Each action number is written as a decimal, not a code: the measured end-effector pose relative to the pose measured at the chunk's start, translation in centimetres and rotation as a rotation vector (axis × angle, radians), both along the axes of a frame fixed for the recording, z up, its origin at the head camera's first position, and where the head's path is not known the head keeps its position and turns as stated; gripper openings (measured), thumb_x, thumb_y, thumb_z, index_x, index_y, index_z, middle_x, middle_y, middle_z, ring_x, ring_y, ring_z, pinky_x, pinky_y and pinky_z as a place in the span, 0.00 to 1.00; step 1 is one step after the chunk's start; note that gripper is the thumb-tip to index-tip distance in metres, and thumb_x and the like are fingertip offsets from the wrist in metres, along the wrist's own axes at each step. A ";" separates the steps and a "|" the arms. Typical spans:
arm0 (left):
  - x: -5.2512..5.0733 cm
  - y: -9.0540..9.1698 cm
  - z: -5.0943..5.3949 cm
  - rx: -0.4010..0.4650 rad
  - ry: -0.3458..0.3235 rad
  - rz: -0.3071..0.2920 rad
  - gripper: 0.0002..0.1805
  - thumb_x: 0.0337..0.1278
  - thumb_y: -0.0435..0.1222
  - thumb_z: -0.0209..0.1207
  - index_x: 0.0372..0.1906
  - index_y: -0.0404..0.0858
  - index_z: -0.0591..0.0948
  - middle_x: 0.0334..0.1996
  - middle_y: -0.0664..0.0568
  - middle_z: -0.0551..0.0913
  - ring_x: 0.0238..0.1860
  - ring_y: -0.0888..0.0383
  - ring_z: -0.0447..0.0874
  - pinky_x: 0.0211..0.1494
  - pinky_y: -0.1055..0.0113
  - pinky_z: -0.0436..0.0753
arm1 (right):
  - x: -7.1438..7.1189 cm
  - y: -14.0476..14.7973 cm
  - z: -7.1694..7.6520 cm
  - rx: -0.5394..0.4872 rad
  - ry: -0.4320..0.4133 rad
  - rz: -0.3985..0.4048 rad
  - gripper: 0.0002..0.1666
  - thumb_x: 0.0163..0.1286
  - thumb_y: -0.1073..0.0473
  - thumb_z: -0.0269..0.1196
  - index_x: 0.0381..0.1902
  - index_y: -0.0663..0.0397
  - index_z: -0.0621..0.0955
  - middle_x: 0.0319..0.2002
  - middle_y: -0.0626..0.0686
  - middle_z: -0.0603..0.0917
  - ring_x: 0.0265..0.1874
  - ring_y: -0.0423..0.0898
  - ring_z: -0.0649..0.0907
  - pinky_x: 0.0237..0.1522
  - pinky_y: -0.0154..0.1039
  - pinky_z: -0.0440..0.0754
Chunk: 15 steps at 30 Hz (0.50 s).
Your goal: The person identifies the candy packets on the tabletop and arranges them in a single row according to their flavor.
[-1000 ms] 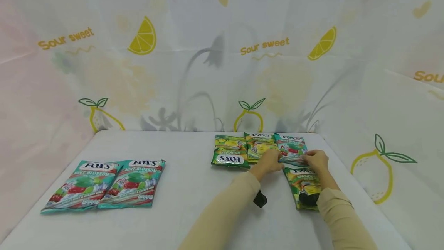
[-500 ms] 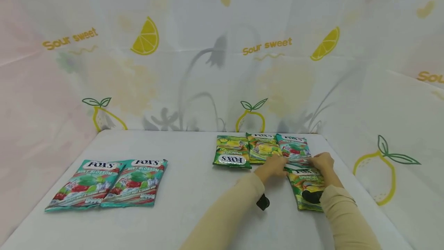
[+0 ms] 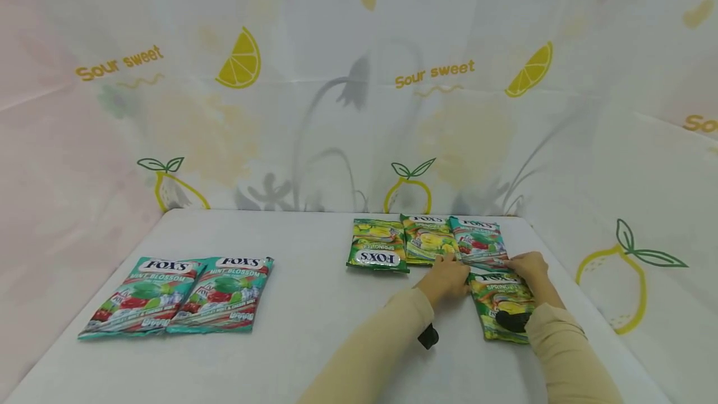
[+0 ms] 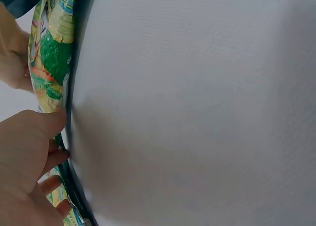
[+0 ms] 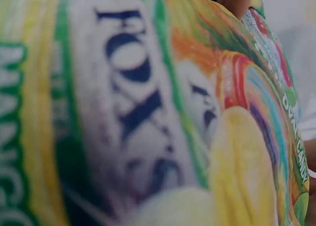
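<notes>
In the head view my left hand [image 3: 447, 280] is at the upper left corner of a green-yellow Fox's Spring Tea candy bag [image 3: 501, 303], below the back row. Its thumb touches this bag's end in the left wrist view, with the other fingers spread along the edge of a neighbouring bag. My right hand [image 3: 531, 268] touches the lower right corner of a teal Fox's Mint Blossom candy bag [image 3: 478, 240]. Whether it pinches that corner is hidden. The lower bag [image 5: 237, 157] fills most of the right wrist view, with fingertips [image 5: 237, 0] at the top.
Two more Spring Tea bags, one upside down [image 3: 377, 247] and one upright [image 3: 429, 239], lie left of the teal bag. Two larger Mint Blossom bags [image 3: 143, 298] lie overlapping at the left. A printed cloth [image 3: 325, 111] hangs behind the white table [image 3: 314, 329].
My left hand has slid slightly down, off the teal bag's lower left edge. My right hand has moved from that bag's right side to its lower corner. The view has shifted a little.
</notes>
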<state>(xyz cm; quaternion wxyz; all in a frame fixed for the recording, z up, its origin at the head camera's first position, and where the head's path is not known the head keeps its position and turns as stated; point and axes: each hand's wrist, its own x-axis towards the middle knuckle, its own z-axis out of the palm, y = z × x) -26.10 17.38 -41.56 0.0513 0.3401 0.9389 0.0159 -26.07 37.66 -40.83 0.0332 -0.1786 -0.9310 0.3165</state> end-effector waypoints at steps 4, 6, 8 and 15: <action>0.0 0.0 -0.1 0.008 0.006 0.000 0.22 0.63 0.55 0.52 0.58 0.53 0.75 0.58 0.65 0.75 0.64 0.61 0.61 0.66 0.60 0.63 | 0.1 0.1 0.0 -0.228 0.009 0.003 0.25 0.64 0.64 0.55 0.51 0.84 0.72 0.51 0.78 0.71 0.42 0.65 0.75 0.40 0.48 0.78; -0.1 -0.1 -0.3 0.023 0.005 0.002 0.22 0.64 0.55 0.50 0.59 0.53 0.75 0.58 0.64 0.75 0.64 0.62 0.62 0.66 0.60 0.63 | 0.3 0.2 0.3 -0.338 -0.006 0.014 0.29 0.66 0.63 0.52 0.57 0.85 0.66 0.51 0.80 0.68 0.44 0.65 0.74 0.41 0.48 0.77; -0.1 -0.1 -0.5 0.051 0.004 0.007 0.21 0.65 0.54 0.49 0.57 0.53 0.76 0.56 0.64 0.76 0.63 0.62 0.63 0.66 0.59 0.63 | 0.6 0.3 0.7 -0.389 -0.018 0.036 0.29 0.68 0.62 0.50 0.58 0.85 0.63 0.39 0.73 0.74 0.35 0.58 0.76 0.37 0.43 0.75; 0.2 0.1 -0.9 0.096 0.062 0.047 0.19 0.67 0.53 0.46 0.49 0.52 0.81 0.53 0.63 0.79 0.62 0.61 0.65 0.64 0.59 0.64 | 1.8 1.4 2.0 -0.586 -0.057 0.073 0.24 0.70 0.63 0.48 0.55 0.81 0.64 0.18 0.44 0.69 0.16 0.36 0.68 0.22 0.30 0.67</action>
